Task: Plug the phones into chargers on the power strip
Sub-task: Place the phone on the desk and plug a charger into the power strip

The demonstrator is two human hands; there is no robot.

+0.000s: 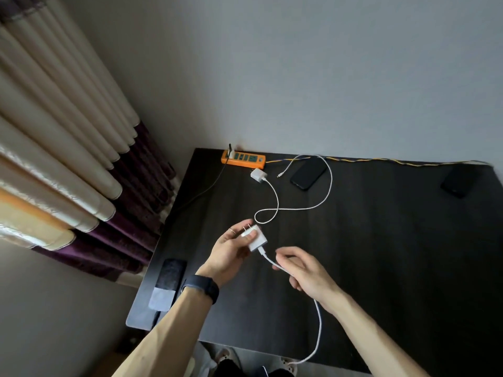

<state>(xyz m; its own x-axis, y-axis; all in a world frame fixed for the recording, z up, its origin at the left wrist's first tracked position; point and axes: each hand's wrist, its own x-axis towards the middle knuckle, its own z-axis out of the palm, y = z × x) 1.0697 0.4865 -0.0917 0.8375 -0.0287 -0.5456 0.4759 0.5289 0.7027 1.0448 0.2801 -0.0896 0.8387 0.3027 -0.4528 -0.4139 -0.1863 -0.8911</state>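
Overhead, a dark wood-grain worktop point(353, 254) set in a corner: plain grey wall point(299, 63), pleated cream-and-purple curtain point(68, 145) to the left. Orange power strip point(243, 158) at the far edge by the wall. Loose white charger point(258, 175) just in front of it, its cable point(313, 206) looping past a glossy black phone point(308, 173). Second phone point(458, 180) far right. Left hand point(231, 250) grips a boxy white charger block point(255, 238), prongs up. Right hand point(304, 270) pinches that block's braided cord point(318, 322).
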